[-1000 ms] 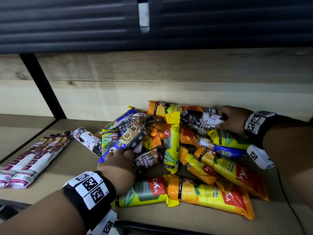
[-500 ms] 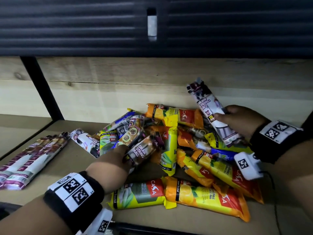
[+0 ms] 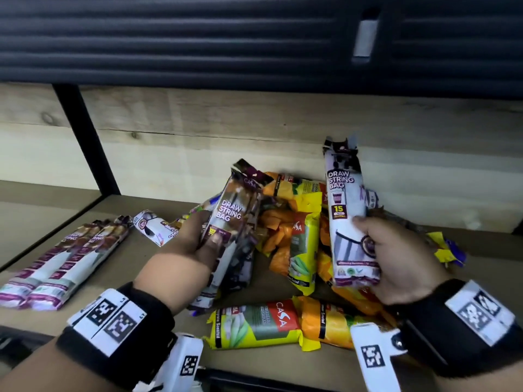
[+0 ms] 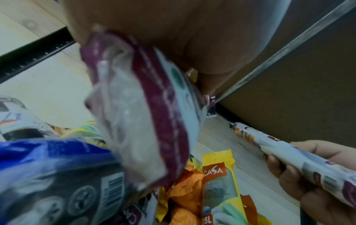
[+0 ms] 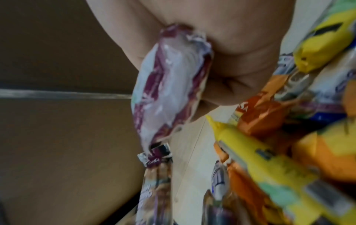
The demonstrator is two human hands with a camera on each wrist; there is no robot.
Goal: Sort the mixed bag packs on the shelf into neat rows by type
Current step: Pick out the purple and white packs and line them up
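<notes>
My left hand (image 3: pixel 198 244) grips a brown and purple draw string bag pack (image 3: pixel 230 222), lifted above the pile and tilted up. That pack's purple end (image 4: pixel 138 109) fills the left wrist view. My right hand (image 3: pixel 376 250) holds a white and purple draw string bag pack (image 3: pixel 346 210) almost upright over the pile's right side; its end (image 5: pixel 169 85) shows in the right wrist view. Below lies the mixed pile (image 3: pixel 294 241) of yellow, orange and blue packs. A row of brown and purple packs (image 3: pixel 62 261) lies side by side at the shelf's left.
The wooden shelf board (image 3: pixel 135 264) has a black upright post (image 3: pixel 85 137) at back left and a pale wood back wall (image 3: pixel 254 128). A dark slatted panel (image 3: pixel 198 38) hangs overhead. One white pack (image 3: pixel 154 226) lies between the row and the pile.
Both hands have lifted their packs out of the pile. The left raised the brown pack and tilted it up; the right brought the white pack nearer and more upright.
</notes>
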